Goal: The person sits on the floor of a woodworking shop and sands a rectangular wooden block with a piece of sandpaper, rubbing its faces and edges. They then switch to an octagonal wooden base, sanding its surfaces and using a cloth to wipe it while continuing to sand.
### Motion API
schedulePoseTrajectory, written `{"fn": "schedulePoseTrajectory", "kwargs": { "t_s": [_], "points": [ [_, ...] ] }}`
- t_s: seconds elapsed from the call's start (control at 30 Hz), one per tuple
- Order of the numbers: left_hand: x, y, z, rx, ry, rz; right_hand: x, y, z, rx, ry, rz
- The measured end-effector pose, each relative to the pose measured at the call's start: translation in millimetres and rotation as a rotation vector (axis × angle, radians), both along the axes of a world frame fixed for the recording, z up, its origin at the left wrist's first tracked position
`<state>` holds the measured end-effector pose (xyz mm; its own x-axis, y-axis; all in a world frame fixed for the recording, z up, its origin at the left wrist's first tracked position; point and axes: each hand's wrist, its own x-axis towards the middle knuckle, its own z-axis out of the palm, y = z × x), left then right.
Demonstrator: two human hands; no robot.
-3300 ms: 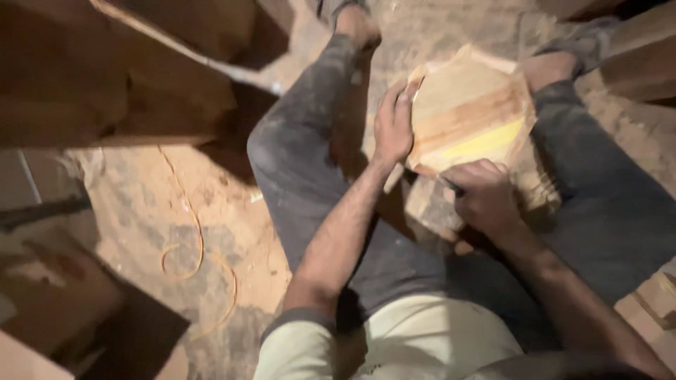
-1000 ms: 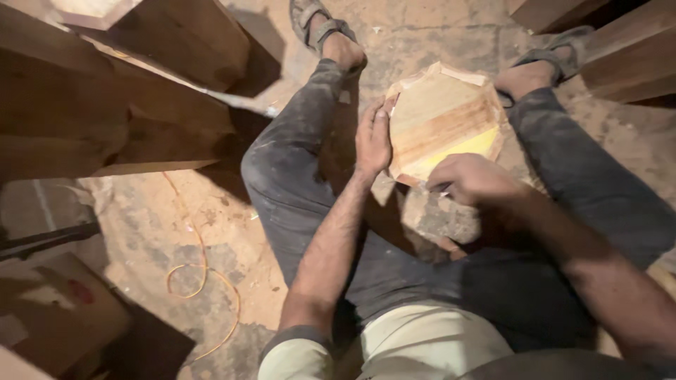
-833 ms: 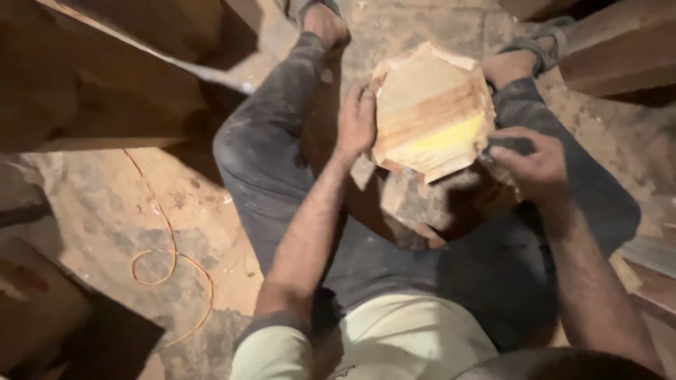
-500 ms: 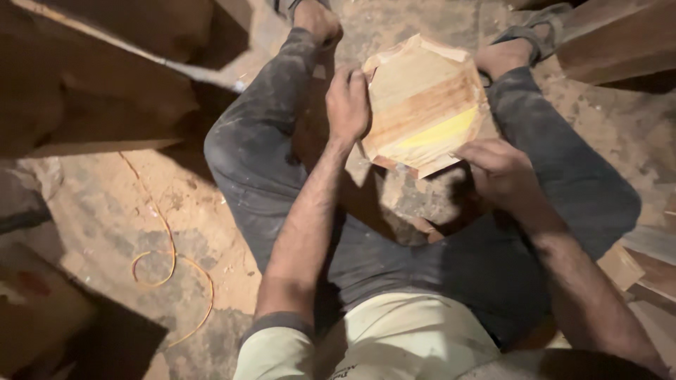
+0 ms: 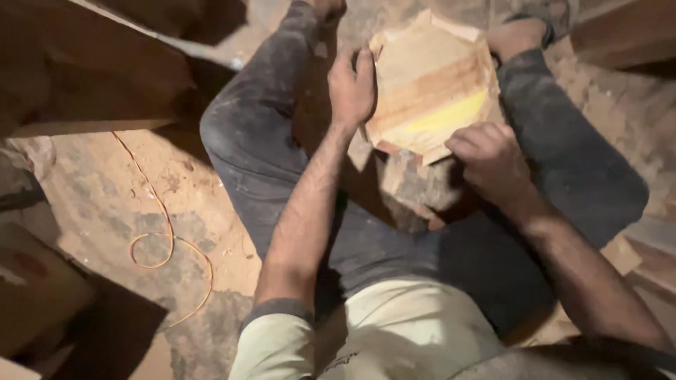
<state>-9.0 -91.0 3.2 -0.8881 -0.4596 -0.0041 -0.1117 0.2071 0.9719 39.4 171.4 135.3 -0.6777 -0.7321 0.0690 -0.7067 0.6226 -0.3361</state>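
Right hand [image 5: 489, 158] back at the wooden piece's [image 5: 429, 84] lower edge.
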Motion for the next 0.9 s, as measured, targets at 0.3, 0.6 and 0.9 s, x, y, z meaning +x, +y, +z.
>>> {"fn": "schedulePoseTrajectory", "kwargs": {
  "t_s": [0.3,0.6,0.9],
  "points": [
    [2,-8,4,0.004,-0.016,-0.031,23,-25,-1,-0.095,0.010,-0.019],
    [-2,-13,-5,0.083,0.111,-0.034,15,-28,0,-0.136,-0.088,-0.168],
    [-7,-15,-14,0.076,0.063,-0.005,27,-59,12,-0.133,-0.345,-0.132]
  ]
}}
